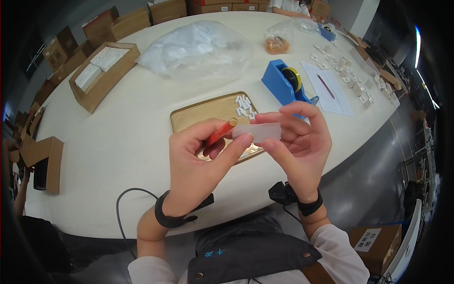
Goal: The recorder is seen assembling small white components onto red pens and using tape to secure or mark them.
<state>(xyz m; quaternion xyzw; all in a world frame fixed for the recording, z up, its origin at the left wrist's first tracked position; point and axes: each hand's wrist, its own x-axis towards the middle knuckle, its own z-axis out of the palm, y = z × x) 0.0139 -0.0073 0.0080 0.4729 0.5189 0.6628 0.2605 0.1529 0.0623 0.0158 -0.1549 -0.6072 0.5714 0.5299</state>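
My left hand (pixel 203 146) is closed. Its thumb presses on the left end of a small white rectangular slip (pixel 257 131), whose material I cannot make out. In the same hand lies a slim red stick (pixel 220 134) with a gold-coloured round end; its kind is unclear. My right hand (pixel 302 142) is at the slip's other end, thumb on its lower edge and fingers curled behind it. Beneath both hands is a gold-coloured metal tray (pixel 189 116), partly hidden. Several small white cylindrical pieces (pixel 243 105) sit in its far right corner.
A blue tape dispenser (pixel 279 83) stands right of the tray, beside a paper sheet with a pen (pixel 326 87). Farther off are a clear plastic bag (pixel 198 47), a bag of orange-brown pieces (pixel 277 45), a cardboard box (pixel 90 97) and several small white parts (pixel 350 78). A person (pixel 293 8) sits across the table.
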